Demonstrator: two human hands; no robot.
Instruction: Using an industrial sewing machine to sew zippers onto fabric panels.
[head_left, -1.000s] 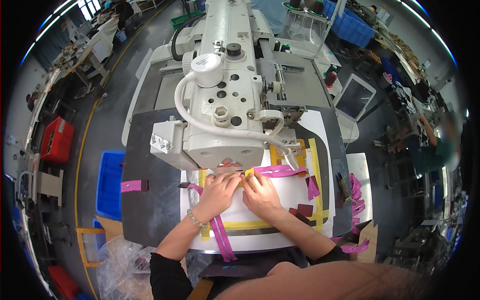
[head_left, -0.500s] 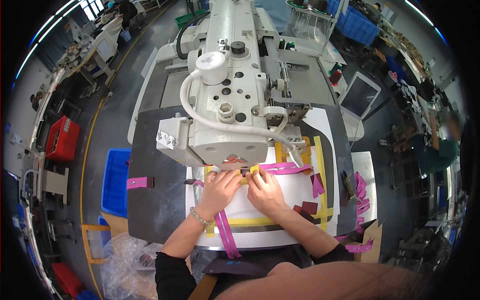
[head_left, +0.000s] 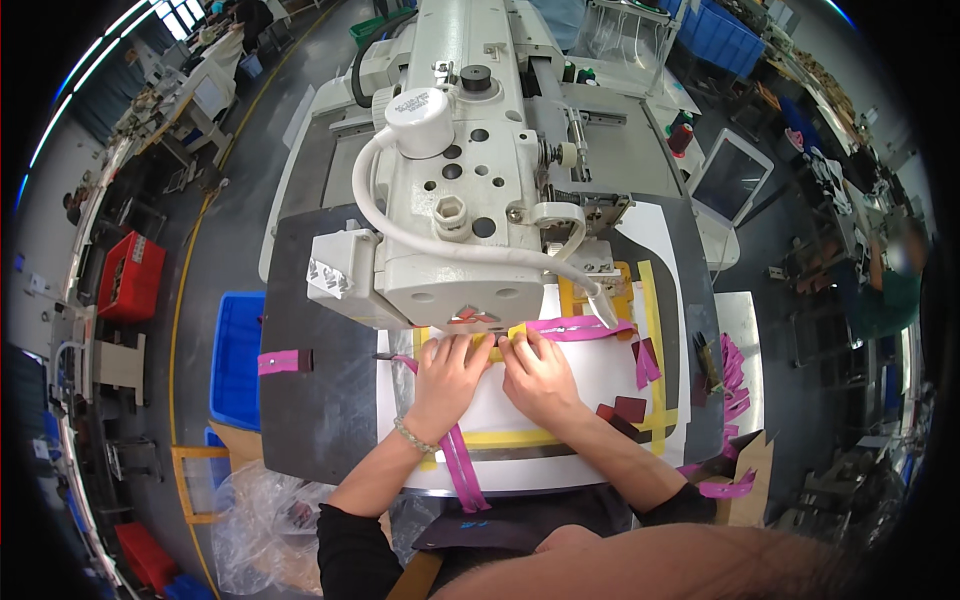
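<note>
Both my hands meet just below the head of a white industrial sewing machine (head_left: 462, 270). My left hand (head_left: 447, 385) has its fingers bent and pressed together at a yellow-edged spot below the machine head. Beside it, my right hand (head_left: 540, 380) pinches at the same spot, near yellow tape (head_left: 517, 330). What lies between the fingertips is hidden. A magenta zipper strip (head_left: 578, 328) stretches right from my right fingers. Another magenta zipper strip (head_left: 461, 470) comes out by my left wrist and hangs over the table's front edge. White sheeting framed with yellow tape lies beneath my hands.
Dark red patches (head_left: 628, 409) and a short magenta zipper piece (head_left: 647, 362) lie right of my hands. A magenta strip (head_left: 280, 362) rests on the left tabletop. Thread snips (head_left: 708, 362) sit at the right edge, near piled zippers (head_left: 735, 375). A blue bin (head_left: 236, 360) stands left.
The whole view has shifted slightly. My hands stay together at the same spot under the machine head, with only small finger movement.
</note>
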